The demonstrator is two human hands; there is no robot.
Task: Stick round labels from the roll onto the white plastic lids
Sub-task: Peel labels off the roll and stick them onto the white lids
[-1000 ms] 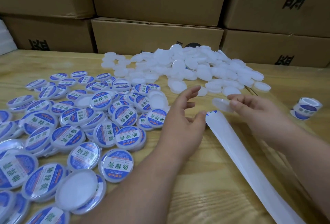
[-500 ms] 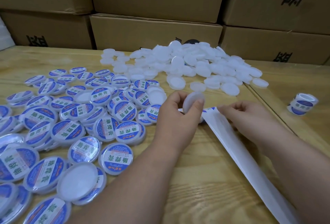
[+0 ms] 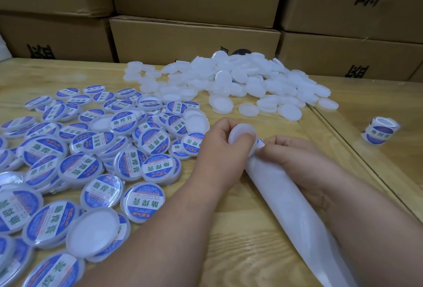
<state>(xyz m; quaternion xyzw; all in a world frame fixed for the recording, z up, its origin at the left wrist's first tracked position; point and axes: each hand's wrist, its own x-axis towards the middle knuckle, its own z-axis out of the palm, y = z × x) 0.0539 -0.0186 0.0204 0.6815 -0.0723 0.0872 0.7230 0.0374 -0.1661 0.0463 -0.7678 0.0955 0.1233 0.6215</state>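
While the left hand holds a white lid in its grip, the right hand pinches a label at the strip end, above the wooden surface, near the lid pile.

Left hand pinches a white lid while right hand grips the label strip, labelled lids alongside.

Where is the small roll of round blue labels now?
The small roll of round blue labels stands alone on the wooden table, far right, beyond the right hand.
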